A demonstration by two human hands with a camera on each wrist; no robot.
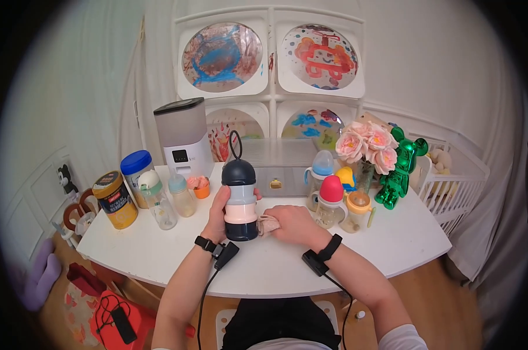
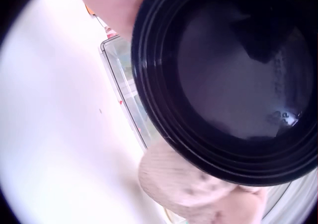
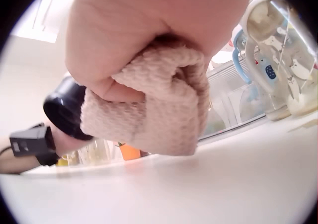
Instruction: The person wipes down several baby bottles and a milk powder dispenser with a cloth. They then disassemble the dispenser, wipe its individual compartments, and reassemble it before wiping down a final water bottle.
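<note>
In the head view my left hand grips a stacked milk powder container around its side. It has a navy domed lid with a loop on top, grey-blue and pale pink tiers, and a navy base. Its dark round underside faces the left wrist camera. My right hand holds a bunched beige-pink cloth at the container's lower right side. Seen from the right wrist, the folded waffle-textured cloth sits between curled fingers, overlapping the dark base. The left fingertips are mostly hidden behind the container.
Left on the white table stand a yellow tin, a blue-lidded jar, baby bottles and a tall dispenser. More bottles, pink flowers and a green bear figure are at the right. A clear box stands behind.
</note>
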